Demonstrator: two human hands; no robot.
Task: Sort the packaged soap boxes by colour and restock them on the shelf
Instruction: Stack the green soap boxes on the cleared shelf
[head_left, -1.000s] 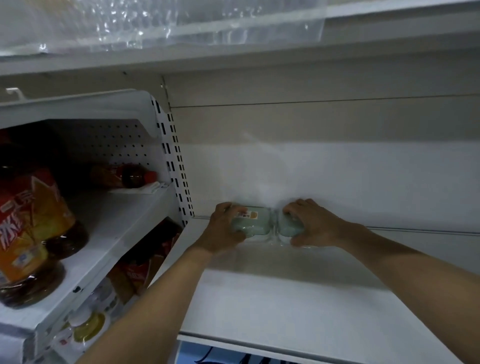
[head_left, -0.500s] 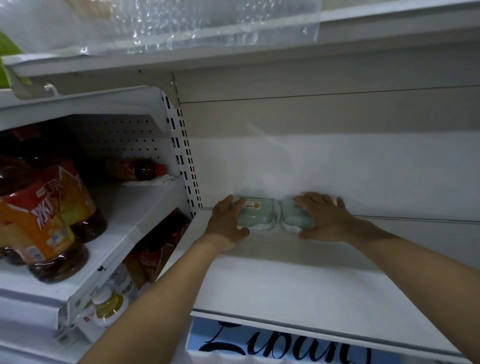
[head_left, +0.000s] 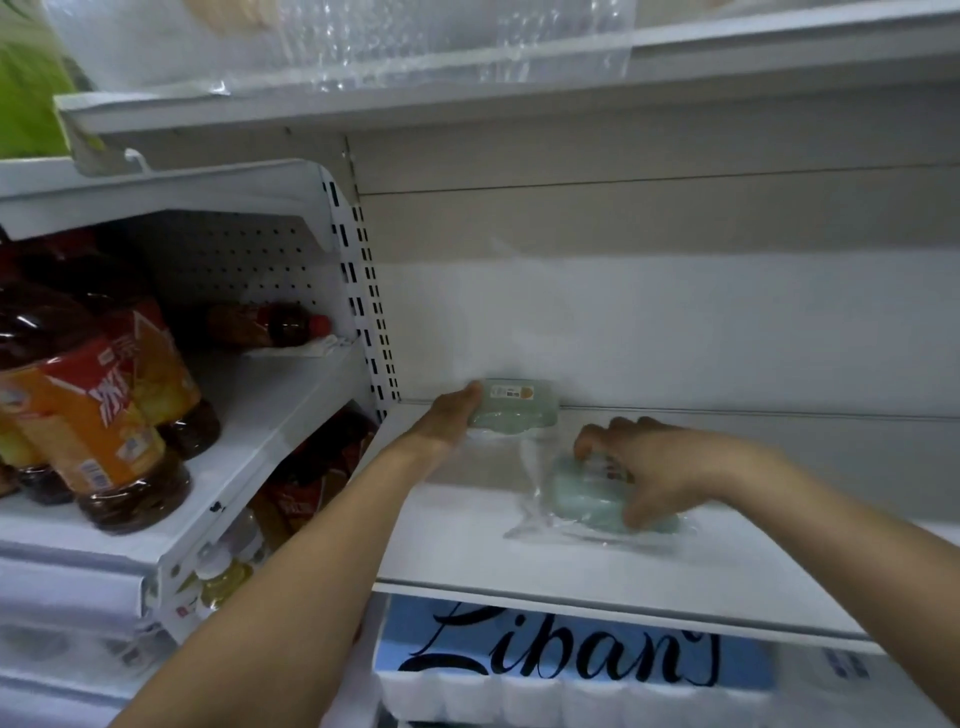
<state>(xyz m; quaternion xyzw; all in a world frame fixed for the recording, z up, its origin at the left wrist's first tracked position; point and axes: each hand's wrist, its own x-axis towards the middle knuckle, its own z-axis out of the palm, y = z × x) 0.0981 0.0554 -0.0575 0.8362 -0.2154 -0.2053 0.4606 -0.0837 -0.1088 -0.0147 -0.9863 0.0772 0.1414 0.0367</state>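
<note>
Head view, restocking in progress. On the white metal shelf that I am filling, the two pale green soap boxes in clear plastic wrap, which half a second ago sat touching side by side at the back edge, are now apart. The left box remains against the back panel near the shelf's rear left corner, beside the perforated white upright; the right box has come forward toward the middle of the shelf, its loose wrap trailing at its left. My right hand has its fingers curled over that box's top and sides, gripping it. My left hand lies along the rear box's left end, fingers wrapped on it as far as I can tell. I judge the pair is being respaced, not yet finally placed. Amber bottles with orange labels stand on the neighbouring shelf at left.
</note>
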